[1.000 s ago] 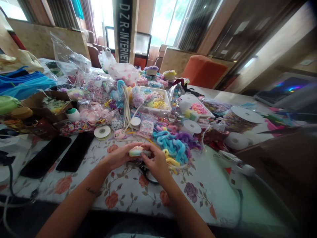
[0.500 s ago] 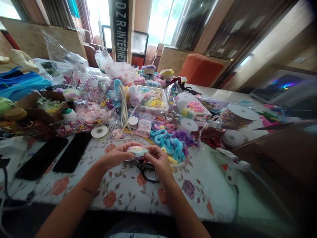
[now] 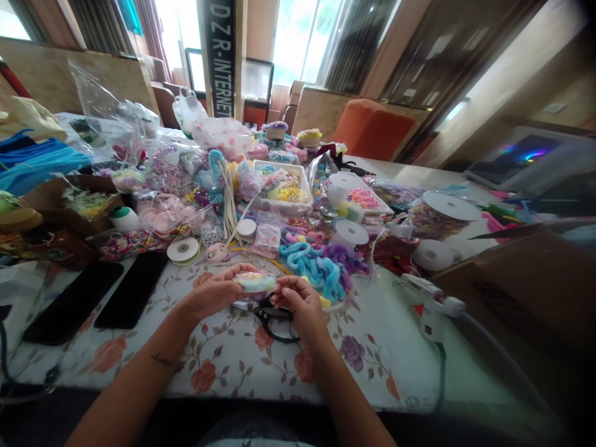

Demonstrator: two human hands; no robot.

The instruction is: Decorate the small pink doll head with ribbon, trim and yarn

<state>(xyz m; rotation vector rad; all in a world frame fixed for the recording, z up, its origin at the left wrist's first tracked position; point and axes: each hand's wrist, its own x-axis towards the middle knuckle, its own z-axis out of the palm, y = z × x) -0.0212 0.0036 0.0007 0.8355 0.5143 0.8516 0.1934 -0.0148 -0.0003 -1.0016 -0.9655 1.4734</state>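
Note:
My left hand (image 3: 221, 292) holds a small fuzzy pastel piece (image 3: 256, 283), white-blue along the bottom with pink and yellow above. Its fingers are closed on the left end. My right hand (image 3: 300, 304) is at the piece's right end, fingers bent together in a pinch; whether they grip its tip or something thin I cannot make out. Just below lie black-handled scissors (image 3: 274, 326) on the flowered tablecloth, partly hidden by the hands. Behind the right hand is a heap of blue fuzzy chenille strips (image 3: 314, 267), with purple strips (image 3: 347, 261) beside it.
Two black phones (image 3: 133, 292) lie to the left. A ribbon spool (image 3: 184, 251), a pink animal-shaped piece (image 3: 216, 252) and a white tray (image 3: 305, 202) of beads and trims stand beyond the hands. A power strip (image 3: 431, 310) and cardboard box (image 3: 516, 298) are at right.
My right hand's fingers have slid slightly away from the fuzzy piece, showing more of its right end. My left hand keeps hold. The whole view has shifted slightly.

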